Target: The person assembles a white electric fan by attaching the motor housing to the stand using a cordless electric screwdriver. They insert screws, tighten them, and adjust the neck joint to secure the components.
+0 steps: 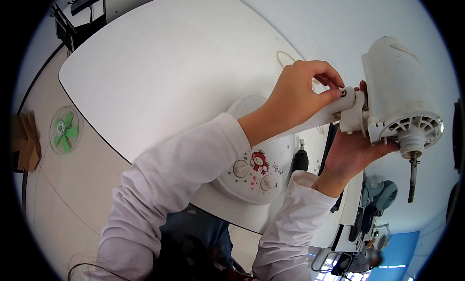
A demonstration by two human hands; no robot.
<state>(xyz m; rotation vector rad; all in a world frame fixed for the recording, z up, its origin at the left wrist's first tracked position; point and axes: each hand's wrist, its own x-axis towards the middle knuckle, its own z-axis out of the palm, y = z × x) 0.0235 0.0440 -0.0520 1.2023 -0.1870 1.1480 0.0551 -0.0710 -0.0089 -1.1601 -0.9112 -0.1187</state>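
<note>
At the right of the frame, my right hand (346, 152) cups the white motor housing (395, 77) from below, thumb against its slotted front, partly closed round it. My left hand (300, 90) has thumb and forefinger nearly together at the small dark-centred fitting (343, 93) atop the neck (322, 117); whether they pinch anything, I cannot tell (my own fingertips hide it). The dial-bearing base (254, 191) sits on the table (169, 53), below centre in the frame. If my right palm slipped, the housing's weight could swing it down at the bracket (352, 119), knocking the bare shaft (412, 182) or tipping the base. Were something small between my left fingertips, a loose pinch could drop it.
</note>
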